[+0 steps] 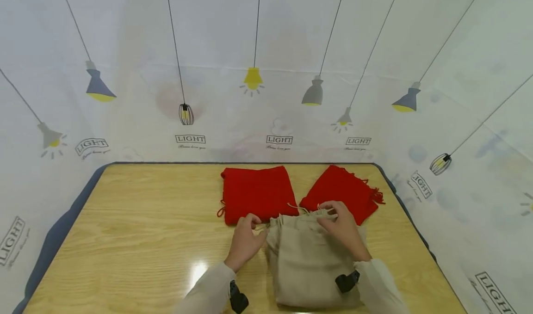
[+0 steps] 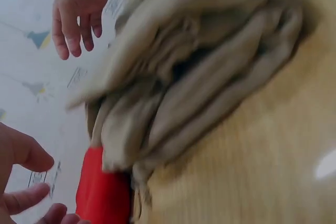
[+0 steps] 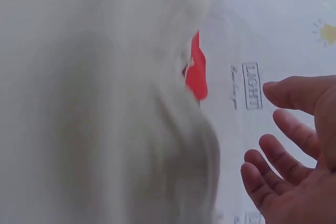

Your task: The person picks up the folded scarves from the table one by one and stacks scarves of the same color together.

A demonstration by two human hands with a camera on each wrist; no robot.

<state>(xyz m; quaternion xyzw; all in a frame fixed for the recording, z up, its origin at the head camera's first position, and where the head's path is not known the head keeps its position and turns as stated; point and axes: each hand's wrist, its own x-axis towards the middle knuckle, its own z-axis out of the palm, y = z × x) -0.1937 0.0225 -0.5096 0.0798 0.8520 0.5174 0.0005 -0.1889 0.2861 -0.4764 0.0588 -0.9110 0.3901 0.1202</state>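
Observation:
A folded beige cloth garment (image 1: pixel 312 263) with gathered, fringe-like strings at its far edge lies on the table before me. My left hand (image 1: pixel 246 241) is at its far left corner, fingers loosely bent; in the left wrist view that hand (image 2: pixel 23 182) is apart from the cloth. Above the far right part of the garment is my right hand (image 1: pixel 343 228). The right wrist view shows this hand (image 3: pixel 299 156) with fingers spread and nothing between them. Layered folds of the garment (image 2: pixel 210 61) show along its side in the left wrist view.
Two folded red cloths lie behind the garment, one red cloth (image 1: pixel 258 191) at the middle and a fringed red cloth (image 1: pixel 339 191) to the right. They rest on a wooden table (image 1: pixel 145 226). A white curtain (image 1: pixel 225 41) printed with lamps surrounds the table.

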